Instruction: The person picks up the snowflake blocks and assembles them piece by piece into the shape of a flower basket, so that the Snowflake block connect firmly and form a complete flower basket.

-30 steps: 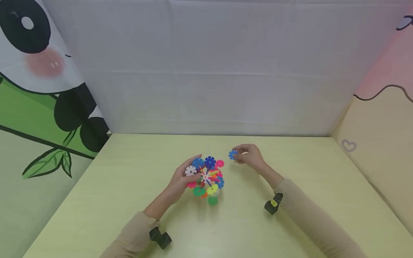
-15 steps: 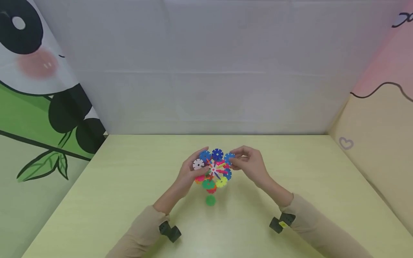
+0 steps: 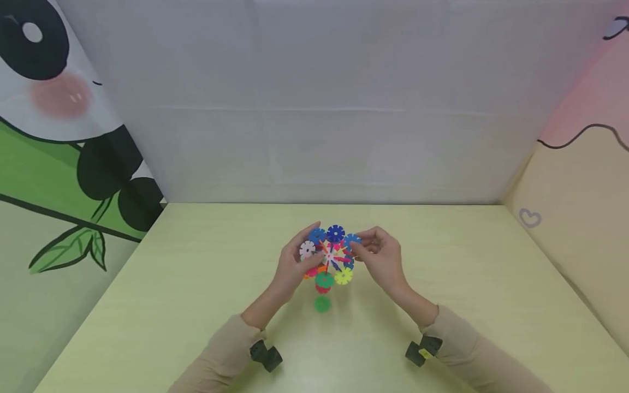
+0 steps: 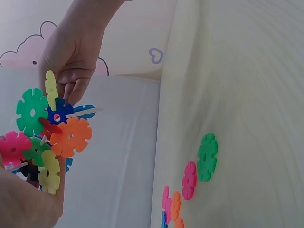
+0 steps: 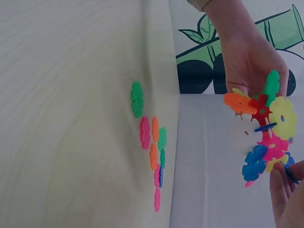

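Observation:
My left hand holds a ball-like cluster of slotted plastic snowflake discs, its thumb across the front. White, blue, yellow, green, orange and pink discs stick out in several directions. At the cluster's upper right, my right hand pinches a blue snowflake disc between thumb and fingers. That disc meets the cluster's edge; whether it is slotted in I cannot tell. The right wrist view shows the right fingertips at the cluster's lower side, beside a yellow disc and a pink disc.
On the pale tabletop a green disc lies below the cluster. Both wrist views show more loose discs behind it, among them a pink disc and an orange disc. A grey-white backdrop rises behind the table.
My right hand has brought the blue disc leftward against the cluster. My left hand has shifted slightly right and up with the cluster. In the last half second both hands have barely moved.

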The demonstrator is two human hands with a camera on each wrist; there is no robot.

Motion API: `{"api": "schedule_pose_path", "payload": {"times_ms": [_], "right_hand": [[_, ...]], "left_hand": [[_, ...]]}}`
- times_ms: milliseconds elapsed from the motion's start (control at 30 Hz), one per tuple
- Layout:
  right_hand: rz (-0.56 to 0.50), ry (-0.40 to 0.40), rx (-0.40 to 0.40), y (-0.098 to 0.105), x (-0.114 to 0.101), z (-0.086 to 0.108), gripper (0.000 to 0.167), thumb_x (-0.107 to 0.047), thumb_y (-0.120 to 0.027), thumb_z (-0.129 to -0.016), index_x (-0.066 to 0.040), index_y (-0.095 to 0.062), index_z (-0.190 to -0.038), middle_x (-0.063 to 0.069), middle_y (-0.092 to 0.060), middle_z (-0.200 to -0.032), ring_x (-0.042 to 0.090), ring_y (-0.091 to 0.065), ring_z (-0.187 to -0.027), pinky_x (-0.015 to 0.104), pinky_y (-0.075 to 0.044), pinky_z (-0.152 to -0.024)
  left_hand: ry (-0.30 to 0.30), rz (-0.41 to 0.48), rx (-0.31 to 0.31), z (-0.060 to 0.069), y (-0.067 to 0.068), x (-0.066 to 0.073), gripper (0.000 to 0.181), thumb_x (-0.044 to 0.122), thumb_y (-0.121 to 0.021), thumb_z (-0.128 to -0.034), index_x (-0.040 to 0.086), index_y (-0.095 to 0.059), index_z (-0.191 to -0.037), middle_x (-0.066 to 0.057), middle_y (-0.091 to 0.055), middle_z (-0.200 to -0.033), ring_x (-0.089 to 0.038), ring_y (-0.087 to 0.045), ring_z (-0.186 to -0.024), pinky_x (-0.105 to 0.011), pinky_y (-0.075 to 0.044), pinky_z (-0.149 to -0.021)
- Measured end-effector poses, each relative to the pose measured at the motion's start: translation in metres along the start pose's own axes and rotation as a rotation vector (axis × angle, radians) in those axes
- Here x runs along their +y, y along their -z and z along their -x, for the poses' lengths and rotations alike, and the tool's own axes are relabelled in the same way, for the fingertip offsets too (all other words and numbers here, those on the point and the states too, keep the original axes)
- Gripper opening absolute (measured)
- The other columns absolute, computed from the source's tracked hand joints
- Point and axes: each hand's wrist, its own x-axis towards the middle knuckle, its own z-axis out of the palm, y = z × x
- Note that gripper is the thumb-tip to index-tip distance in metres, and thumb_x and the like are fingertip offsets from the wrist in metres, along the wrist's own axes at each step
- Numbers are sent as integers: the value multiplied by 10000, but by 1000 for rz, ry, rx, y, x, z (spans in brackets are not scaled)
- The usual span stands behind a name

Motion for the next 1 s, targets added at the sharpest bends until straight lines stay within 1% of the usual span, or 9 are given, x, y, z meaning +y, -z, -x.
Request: {"api": "schedule_pose_path", "payload": {"times_ms": [133,233,333,400,467,567,633,800,1000], "right_hand": [[-56,19,21,-4,4,3,183,96,-646,-873,144,-585,-1039,214,-694,-865,-3,-677,-673,202,-601,-664],[-75,85,29,-6,6,5,176,109,-636,-875,151,-584,-1037,298,-689,-893,-4,-685,-684,205,-601,-662],[-66,161,36,-8,6,6,163,117,-635,-871,153,-592,-1024,339,-676,-904,-23,-681,-688,190,-594,-655],[-68,191,44,-8,6,7,155,124,-634,-867,155,-594,-1013,302,-690,-876,-29,-677,-681,184,-592,-647],[-87,199,36,-8,7,7,149,129,-631,-866,163,-587,-1005,179,-723,-835,-25,-679,-678,192,-596,-650],[-110,213,11,-9,9,10,148,133,-627,-867,175,-575,-1000,-62,-720,-798,-26,-683,-683,194,-598,-658],[-125,233,3,-10,9,11,150,139,-622,-866,182,-567,-998,-177,-688,-808,-27,-687,-694,189,-596,-662],[-169,293,35,-16,8,12,142,165,-613,-853,189,-562,-982,-201,-688,-836,-36,-694,-708,165,-585,-643],[-177,319,53,-21,9,13,131,172,-609,-852,190,-564,-974,-210,-688,-876,-48,-699,-745,169,-589,-664]], "left_hand": [[-9,6,-24,0,-2,-5,560,72,-489,-993,83,-331,-1530,-198,-412,-1485,-265,-519,-1256,-190,-531,-937],[-14,-17,-98,-1,-1,-10,559,164,-394,-1030,108,-244,-1566,-165,-319,-1588,-341,-388,-1429,-303,-477,-1073],[-39,-67,-176,-1,1,-11,561,178,-365,-1038,98,-217,-1573,-160,-263,-1626,-375,-336,-1465,-451,-439,-1125],[-60,-121,-211,0,3,-10,566,161,-414,-1030,91,-241,-1564,-177,-284,-1613,-397,-370,-1442,-518,-428,-1123],[-90,-192,-225,0,6,-7,572,142,-487,-1008,86,-295,-1543,-190,-337,-1586,-407,-418,-1408,-549,-430,-1111],[-126,-275,-221,0,9,-1,578,118,-580,-964,83,-374,-1502,-209,-445,-1510,-404,-507,-1334,-531,-477,-1069],[-124,-285,-213,1,9,2,583,107,-615,-942,86,-403,-1485,-225,-512,-1437,-388,-576,-1246,-471,-538,-1005],[-98,-207,-174,4,7,3,636,97,-692,-897,81,-422,-1473,-270,-579,-1287,-256,-638,-1037,-247,-588,-821],[-68,-122,-63,8,2,-2,639,39,-704,-860,87,-463,-1450,-256,-573,-1315,-267,-647,-1072,-236,-592,-822]]}}
